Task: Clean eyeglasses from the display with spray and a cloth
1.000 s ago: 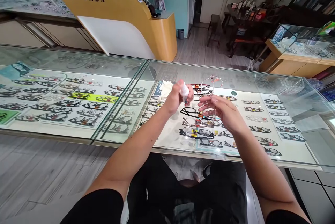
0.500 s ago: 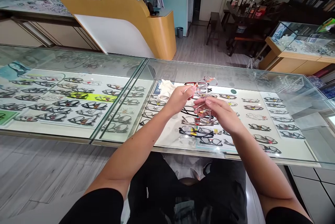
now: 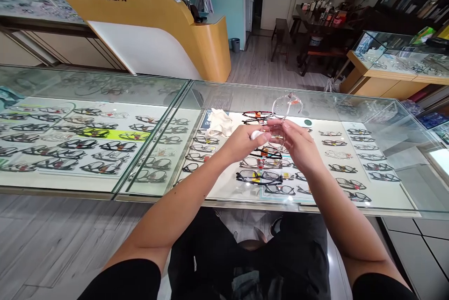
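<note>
Over the glass display case (image 3: 315, 206), my right hand (image 3: 298, 143) pinches a pair of clear-framed glasses (image 3: 281, 107), which are held upright with one lens raised above the fingers. My left hand (image 3: 245, 141) is closed beside it, with a small white object (image 3: 257, 135) between thumb and fingers; its fingertips meet the lower part of the glasses. A crumpled cream cloth (image 3: 220, 123) lies on the case to the left of the hands. Under the glass, rows of glasses (image 3: 259, 176) lie below my hands.
Another glass case (image 3: 70, 183) with rows of glasses adjoins on the left. Beyond stands a yellow and white counter (image 3: 210, 47). Farther back are a dark wooden table (image 3: 328, 17), a stool (image 3: 280, 33) and a third display case (image 3: 393, 68) at the right.
My left hand has left the upper rim of the glasses and come lower, where a small white object now shows in it. The glasses have turned and risen slightly.
</note>
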A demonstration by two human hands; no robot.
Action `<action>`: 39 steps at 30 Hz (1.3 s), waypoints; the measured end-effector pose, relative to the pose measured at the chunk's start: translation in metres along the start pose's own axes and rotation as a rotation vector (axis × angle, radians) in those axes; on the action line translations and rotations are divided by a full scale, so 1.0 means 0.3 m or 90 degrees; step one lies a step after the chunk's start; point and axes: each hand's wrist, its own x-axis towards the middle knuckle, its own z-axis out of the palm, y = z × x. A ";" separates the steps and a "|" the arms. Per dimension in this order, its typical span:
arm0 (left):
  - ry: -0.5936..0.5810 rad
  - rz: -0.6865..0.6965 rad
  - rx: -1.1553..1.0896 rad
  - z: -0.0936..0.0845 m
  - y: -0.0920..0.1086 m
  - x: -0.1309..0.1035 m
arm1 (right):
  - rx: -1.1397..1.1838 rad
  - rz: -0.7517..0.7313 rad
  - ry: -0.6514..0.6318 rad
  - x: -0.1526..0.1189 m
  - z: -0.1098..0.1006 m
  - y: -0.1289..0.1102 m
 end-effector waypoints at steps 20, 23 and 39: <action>0.527 0.372 0.465 -0.065 -0.094 0.048 | 0.144 0.034 -0.143 -0.060 0.016 -0.066; 0.581 0.414 0.487 -0.049 -0.130 0.059 | 0.192 0.088 -0.240 -0.082 0.042 -0.037; 0.667 0.512 0.474 -0.007 -0.127 0.062 | 0.271 0.157 -0.270 -0.090 0.071 -0.007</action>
